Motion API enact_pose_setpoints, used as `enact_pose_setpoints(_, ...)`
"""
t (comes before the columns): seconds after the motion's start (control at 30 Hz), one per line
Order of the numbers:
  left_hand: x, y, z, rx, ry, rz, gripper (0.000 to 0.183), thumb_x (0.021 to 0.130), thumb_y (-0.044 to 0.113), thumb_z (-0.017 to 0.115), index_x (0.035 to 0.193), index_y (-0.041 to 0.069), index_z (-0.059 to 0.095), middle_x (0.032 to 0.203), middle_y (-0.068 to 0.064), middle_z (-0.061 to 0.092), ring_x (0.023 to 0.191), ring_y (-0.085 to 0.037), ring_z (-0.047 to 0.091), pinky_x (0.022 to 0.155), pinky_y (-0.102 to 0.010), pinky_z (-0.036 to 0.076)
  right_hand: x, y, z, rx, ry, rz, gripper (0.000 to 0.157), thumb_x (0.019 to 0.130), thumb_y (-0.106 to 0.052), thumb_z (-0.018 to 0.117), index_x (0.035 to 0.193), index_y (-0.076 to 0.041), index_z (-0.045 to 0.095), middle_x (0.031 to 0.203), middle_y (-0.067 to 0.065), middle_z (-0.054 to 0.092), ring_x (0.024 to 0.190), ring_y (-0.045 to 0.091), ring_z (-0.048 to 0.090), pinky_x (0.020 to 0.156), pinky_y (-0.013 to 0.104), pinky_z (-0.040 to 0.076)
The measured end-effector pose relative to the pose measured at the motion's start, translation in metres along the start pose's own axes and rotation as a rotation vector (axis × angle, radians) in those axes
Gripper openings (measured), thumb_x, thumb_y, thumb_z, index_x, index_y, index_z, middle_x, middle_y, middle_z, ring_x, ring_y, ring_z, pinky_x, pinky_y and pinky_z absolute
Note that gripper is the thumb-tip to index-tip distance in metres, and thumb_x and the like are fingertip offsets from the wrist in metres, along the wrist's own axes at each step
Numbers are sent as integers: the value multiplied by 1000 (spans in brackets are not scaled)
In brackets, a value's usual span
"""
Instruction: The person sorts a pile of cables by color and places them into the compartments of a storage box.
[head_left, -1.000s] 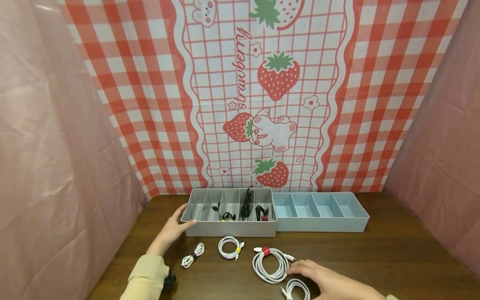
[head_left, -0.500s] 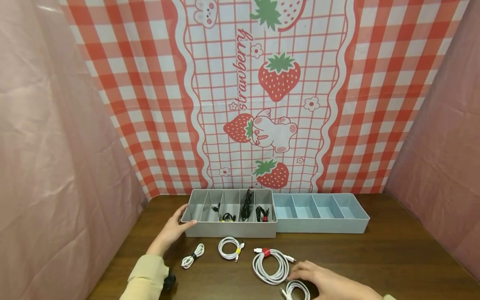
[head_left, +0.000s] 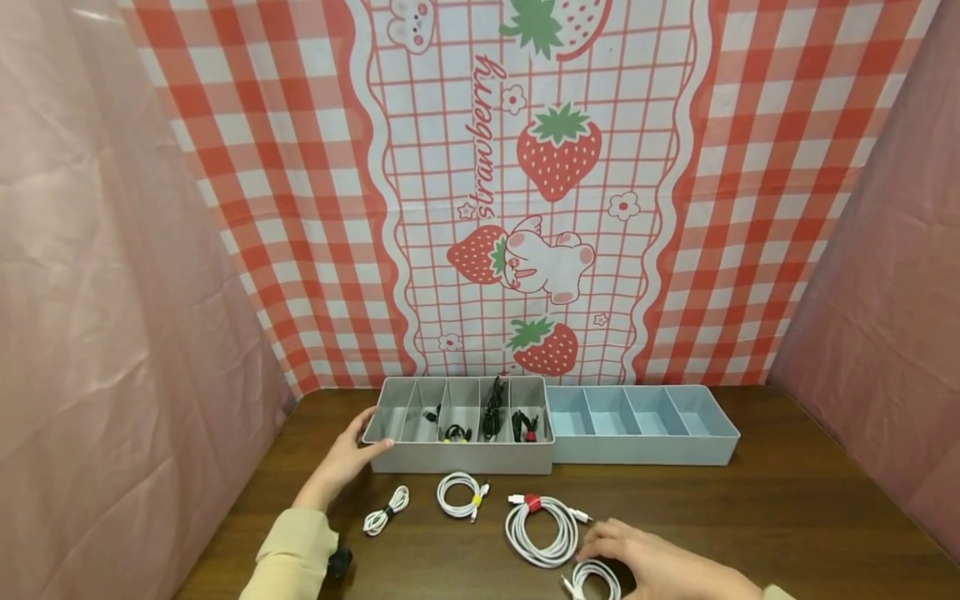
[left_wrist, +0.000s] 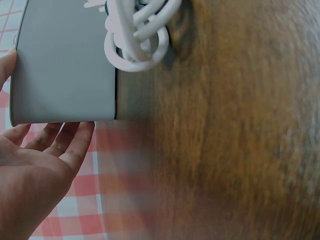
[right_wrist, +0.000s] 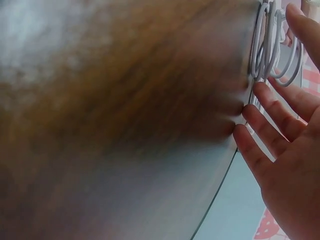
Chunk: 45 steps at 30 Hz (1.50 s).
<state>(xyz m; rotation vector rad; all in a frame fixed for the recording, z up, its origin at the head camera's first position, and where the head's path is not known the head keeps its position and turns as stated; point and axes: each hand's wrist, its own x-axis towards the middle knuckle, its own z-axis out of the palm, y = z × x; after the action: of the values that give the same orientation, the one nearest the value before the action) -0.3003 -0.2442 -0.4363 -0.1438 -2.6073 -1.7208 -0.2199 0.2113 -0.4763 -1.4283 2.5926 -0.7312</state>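
My left hand (head_left: 341, 458) rests on the left end of the grey divided box (head_left: 461, 457), with the thumb on its front rim. In the left wrist view, the fingertips touch the box's end wall (left_wrist: 65, 75). My right hand (head_left: 652, 558) has its fingertips down on the table, beside a large white cable coil (head_left: 517, 546) with a red tie. A smaller white cable coil (head_left: 576, 575) lies under that hand, partly cut off by the frame's edge. In the right wrist view the fingers (right_wrist: 270, 132) are spread, and white cable loops (right_wrist: 267, 45) show between thumb and forefinger.
A white cable (head_left: 375, 522) with a black tie and a white coil (head_left: 442, 503) with a yellow tie lie before the grey box. Several black cables (head_left: 492, 417) sit in its compartments. A light-blue divided box (head_left: 645, 450) adjoins it on the right. Checked cloth (head_left: 315, 250) hangs behind.
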Motion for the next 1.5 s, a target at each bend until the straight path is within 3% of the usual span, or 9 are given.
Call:
enact_pose_setpoints(0.3,18,-30,1,22,30,-1,72,89,16,66,147,5,25,146,-25,34,131,-39,37,103,-49,34,1,-1,-3,-64,36,-77,47,80,-51,69,117,-26,58,110,-13,55,99,0,49,76,22,47)
enact_pose_setpoints(0.53,19,-33,2,6,39,15,73,87,16,67,147,6,27,145,-25,36,131,-39,39,103,-48,34,1,-4,-10,-81,28,-71,46,79,-53,69,117,-28,58,111,-14,54,101,0,49,78,23,47)
enact_pose_setpoints(0.73,20,-32,2,-8,31,14,72,88,14,66,148,5,25,146,-25,34,132,-39,37,103,-48,34,5,-5,-16,-171,88,-188,46,77,-50,73,114,-25,59,108,-13,54,100,1,49,79,22,46)
enact_pose_setpoints(0.9,19,-31,0,2,42,8,74,86,18,69,147,7,28,143,-25,38,130,-39,39,103,-48,33,9,-3,-22,-222,129,-263,53,68,-42,80,113,-24,59,109,-12,55,101,3,51,80,21,46)
enact_pose_setpoints(1.23,19,-28,-7,87,16,8,73,87,22,68,147,6,29,144,-24,38,125,-37,45,96,-46,42,11,-11,-45,-212,111,-143,50,71,-49,77,112,-26,61,110,-14,54,102,4,52,78,27,49)
enact_pose_setpoints(1.5,15,-19,-8,93,4,5,75,87,21,68,147,1,26,143,-26,38,122,-38,47,94,-45,43,17,-16,-63,-276,159,-141,54,66,-47,81,110,-22,62,110,-13,55,100,4,53,79,27,49)
